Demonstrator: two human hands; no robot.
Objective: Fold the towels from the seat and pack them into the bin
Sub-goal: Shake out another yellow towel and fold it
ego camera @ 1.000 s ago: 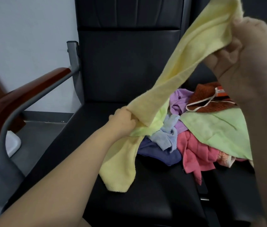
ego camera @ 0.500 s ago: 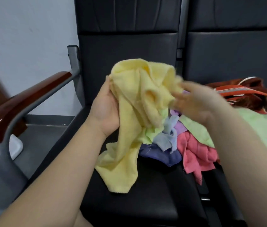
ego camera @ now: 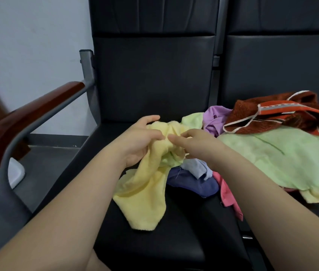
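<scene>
Lowered, left hand [ego camera: 137, 142] and right hand [ego camera: 195, 145] clutch the bunched fluffy yellow towel [ego camera: 143, 194] trailing onto the smooth black seat [ego camera: 178, 243]

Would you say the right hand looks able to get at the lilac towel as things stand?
Probably yes: the lilac towel lies uncovered beyond the right hand, though that hand pinches the yellow towel and must let go first.

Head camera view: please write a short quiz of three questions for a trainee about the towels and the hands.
1. True or false: the left hand and the right hand both hold the yellow towel.
2. Which towel lies farthest back on the right? A) rust-red towel B) pink C) blue
3. Is the bin in view?
Key: 1 true; 2 A; 3 no.
</scene>
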